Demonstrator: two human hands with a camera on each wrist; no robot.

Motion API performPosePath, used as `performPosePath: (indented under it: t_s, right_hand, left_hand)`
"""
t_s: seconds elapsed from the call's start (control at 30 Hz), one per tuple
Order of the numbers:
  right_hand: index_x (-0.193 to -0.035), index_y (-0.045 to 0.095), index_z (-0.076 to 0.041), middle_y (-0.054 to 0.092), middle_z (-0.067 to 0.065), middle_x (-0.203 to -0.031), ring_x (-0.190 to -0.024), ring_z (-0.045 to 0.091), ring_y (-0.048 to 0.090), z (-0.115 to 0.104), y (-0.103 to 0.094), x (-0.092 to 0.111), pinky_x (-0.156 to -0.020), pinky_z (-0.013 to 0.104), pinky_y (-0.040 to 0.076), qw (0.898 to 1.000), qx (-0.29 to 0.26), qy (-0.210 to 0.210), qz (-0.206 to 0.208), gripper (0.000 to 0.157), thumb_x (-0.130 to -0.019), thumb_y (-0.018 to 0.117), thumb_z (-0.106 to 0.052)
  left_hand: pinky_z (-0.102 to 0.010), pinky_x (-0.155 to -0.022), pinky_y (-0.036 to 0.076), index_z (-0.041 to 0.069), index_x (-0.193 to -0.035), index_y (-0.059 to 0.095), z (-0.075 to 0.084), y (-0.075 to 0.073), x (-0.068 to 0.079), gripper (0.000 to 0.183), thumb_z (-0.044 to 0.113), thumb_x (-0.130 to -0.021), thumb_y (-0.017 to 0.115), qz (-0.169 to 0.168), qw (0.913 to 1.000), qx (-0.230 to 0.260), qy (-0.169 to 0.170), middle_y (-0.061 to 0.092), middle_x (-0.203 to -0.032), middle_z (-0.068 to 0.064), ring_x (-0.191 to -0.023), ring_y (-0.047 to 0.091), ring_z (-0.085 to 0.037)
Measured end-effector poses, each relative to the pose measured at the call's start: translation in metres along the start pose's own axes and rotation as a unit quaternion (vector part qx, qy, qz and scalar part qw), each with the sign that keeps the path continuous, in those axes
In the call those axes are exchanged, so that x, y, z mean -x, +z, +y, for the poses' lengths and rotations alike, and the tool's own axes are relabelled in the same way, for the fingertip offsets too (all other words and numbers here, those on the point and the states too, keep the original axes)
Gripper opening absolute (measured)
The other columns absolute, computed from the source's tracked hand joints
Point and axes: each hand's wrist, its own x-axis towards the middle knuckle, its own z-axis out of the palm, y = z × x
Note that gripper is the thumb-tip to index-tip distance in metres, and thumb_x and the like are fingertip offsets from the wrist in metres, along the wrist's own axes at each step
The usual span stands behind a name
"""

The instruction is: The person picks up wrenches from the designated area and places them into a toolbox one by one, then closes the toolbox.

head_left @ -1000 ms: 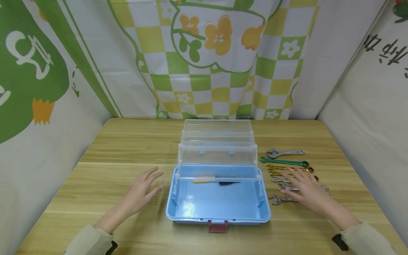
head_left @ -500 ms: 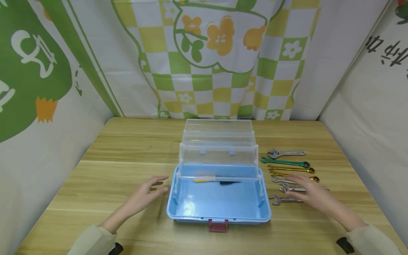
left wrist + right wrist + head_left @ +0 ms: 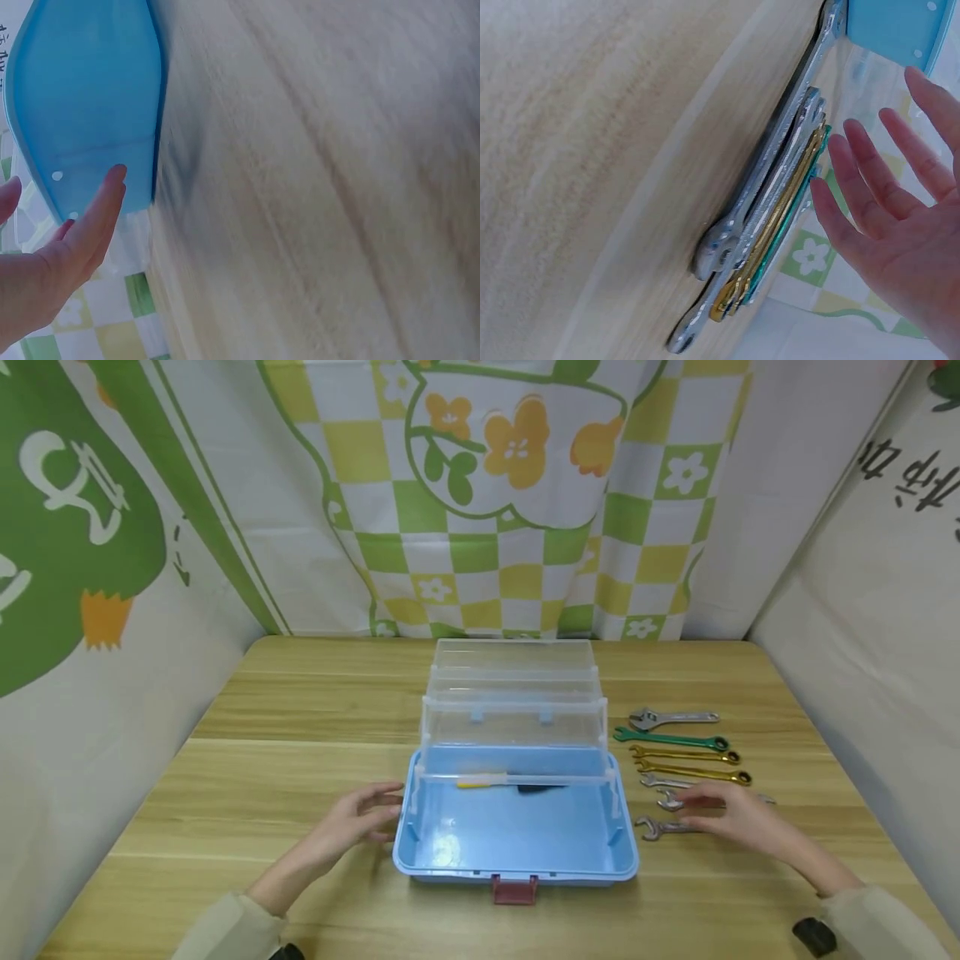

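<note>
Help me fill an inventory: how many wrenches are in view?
7, right of the blue box, far to near: adjustable wrench, green wrench, two gold wrenches, three silver wrenches. The right hand may hide more.

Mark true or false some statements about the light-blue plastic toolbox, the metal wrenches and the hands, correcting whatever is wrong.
The light-blue plastic toolbox stands open on the wooden table. True.
The person's left hand holds a wrench. False: it holds none and is beside the toolbox.
The person's right hand hovers above silver metal wrenches. True.
The green metal wrench lies inside the toolbox. False: it lies on the table.
A yellow-and-black object shows inside the toolbox. True.
</note>
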Motion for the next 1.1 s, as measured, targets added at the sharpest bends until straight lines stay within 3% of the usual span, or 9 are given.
performPosePath:
  t_s: [0.33, 0.53, 0.7, 1.1]
  right_hand:
    - [-0.097, 0.064, -0.002, 0.063, 0.012, -0.097, -0.084, 0.015, 0.061, 0.009, 0.003, -0.001, -0.07, 0.027, 0.053, 0.999, -0.009, -0.019, -0.028, 0.029, -0.073, 0.07, -0.018]
    - [-0.095, 0.065, -0.003, 0.063, 0.008, -0.093, -0.083, 0.017, 0.059, 0.009, 0.007, 0.002, -0.07, 0.028, 0.053, 0.999, 0.032, -0.024, -0.015, 0.03, -0.071, 0.072, -0.019]
    - [-0.093, 0.066, -0.006, 0.063, 0.002, -0.09, -0.082, 0.014, 0.056, 0.012, 0.01, 0.002, -0.07, 0.029, 0.051, 0.998, 0.058, -0.022, -0.013, 0.028, -0.07, 0.073, -0.019]
    - [-0.094, 0.066, -0.006, 0.061, 0.0, -0.089, -0.08, 0.009, 0.052, 0.014, 0.015, -0.001, -0.063, 0.022, 0.047, 0.998, 0.044, -0.021, -0.031, 0.026, -0.072, 0.072, -0.019]
  left_hand:
    - [-0.041, -0.081, 0.05, -0.011, -0.132, 0.024, -0.002, 0.005, -0.001, 0.061, 0.016, -0.087, 0.054, 0.009, 0.9974, 0.056, -0.046, 0.037, -0.127, -0.033, -0.105, 0.051, -0.032]
    - [-0.043, -0.082, 0.05, -0.012, -0.132, 0.023, -0.003, 0.006, -0.003, 0.061, 0.016, -0.087, 0.054, 0.002, 0.9957, 0.078, -0.051, 0.038, -0.126, -0.032, -0.105, 0.051, -0.03]
    - [-0.044, -0.083, 0.049, -0.012, -0.132, 0.022, 0.0, 0.007, -0.003, 0.061, 0.015, -0.087, 0.053, 0.002, 0.9945, 0.089, -0.056, 0.039, -0.125, -0.031, -0.103, 0.052, -0.027]
    - [-0.04, -0.078, 0.052, -0.012, -0.131, 0.024, 0.005, 0.01, -0.005, 0.059, 0.013, -0.086, 0.053, 0.015, 0.9931, 0.089, -0.075, 0.04, -0.122, -0.031, -0.097, 0.054, -0.023]
